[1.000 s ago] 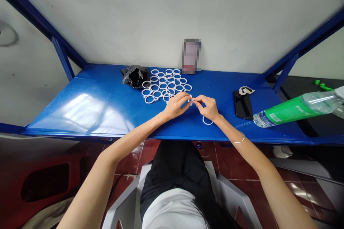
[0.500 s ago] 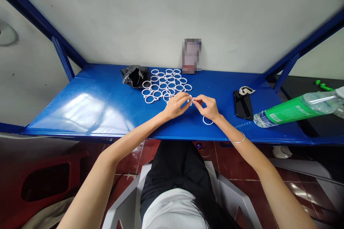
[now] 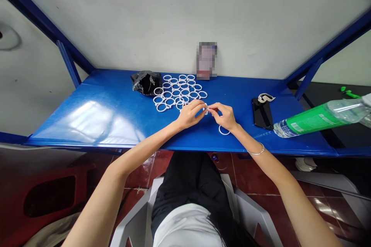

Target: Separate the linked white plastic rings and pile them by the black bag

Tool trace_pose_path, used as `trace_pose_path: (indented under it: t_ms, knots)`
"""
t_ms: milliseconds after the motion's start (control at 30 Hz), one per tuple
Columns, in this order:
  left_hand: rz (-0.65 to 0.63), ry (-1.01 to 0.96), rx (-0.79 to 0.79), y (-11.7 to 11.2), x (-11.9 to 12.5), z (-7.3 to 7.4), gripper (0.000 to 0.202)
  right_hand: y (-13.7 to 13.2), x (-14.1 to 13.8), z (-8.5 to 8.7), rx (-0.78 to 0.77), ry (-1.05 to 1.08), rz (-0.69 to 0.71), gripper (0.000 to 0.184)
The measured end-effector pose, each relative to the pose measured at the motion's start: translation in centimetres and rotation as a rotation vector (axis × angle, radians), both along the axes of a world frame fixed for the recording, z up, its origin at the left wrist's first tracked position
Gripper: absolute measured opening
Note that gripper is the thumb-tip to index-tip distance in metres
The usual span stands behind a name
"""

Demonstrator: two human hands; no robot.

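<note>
My left hand (image 3: 191, 112) is closed in a pinch at the middle of the table, holding a small white piece (image 3: 206, 111) mostly hidden by the fingers. Opposite it, my right hand (image 3: 223, 115) pinches the same piece, the fingertips of both hands almost meeting. A loose white ring (image 3: 223, 132) lies by the heel of my right hand, partly covered by it. Just beyond my left hand, several white rings (image 3: 167, 94) with small knobs lie flat in a cluster, some overlapping.
A torn black plastic bag (image 3: 146, 82) sits left of the rings on the blue table (image 3: 232, 92). A blurred-out upright item (image 3: 206, 61) leans on the wall. To the right are a black phone (image 3: 262, 115), a whitish curved object (image 3: 266, 97) and a green-labelled bottle (image 3: 315, 119).
Hardly anything differs. Both hands stay in place, with only a slight shift of the fingers and the white piece between them.
</note>
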State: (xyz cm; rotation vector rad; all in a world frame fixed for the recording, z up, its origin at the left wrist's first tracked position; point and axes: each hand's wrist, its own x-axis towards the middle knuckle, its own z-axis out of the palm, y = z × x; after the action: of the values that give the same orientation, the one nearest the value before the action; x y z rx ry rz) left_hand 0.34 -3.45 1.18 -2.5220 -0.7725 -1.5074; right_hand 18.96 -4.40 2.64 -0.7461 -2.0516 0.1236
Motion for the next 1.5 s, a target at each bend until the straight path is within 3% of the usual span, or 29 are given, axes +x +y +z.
trace_pose_path:
  t_ms: [267, 700, 1167, 1367, 1500]
  knots:
    - [-0.010, 0.003, 0.006, -0.07, 0.02, -0.11, 0.010, 0.13, 0.24, -0.44, -0.038, 0.001, -0.015, 0.012]
    - [-0.017, 0.053, -0.152, -0.07, -0.19, -0.06, 0.017, 0.34, 0.33, -0.73, -0.085, 0.011, -0.011, 0.019]
    - [0.011, 0.028, -0.077, 0.41, -0.14, -0.44, 0.016, 0.24, 0.17, -0.38, -0.232, 0.132, 0.047, 0.018]
    - [0.025, 0.030, -0.115, 0.34, -0.18, -0.32, 0.017, 0.07, 0.32, -0.01, -0.263, 0.080, 0.053, 0.015]
    - [0.026, 0.013, -0.078, 0.31, -0.27, -0.10, 0.015, 0.23, 0.25, -0.17, -0.279, 0.034, 0.106, 0.024]
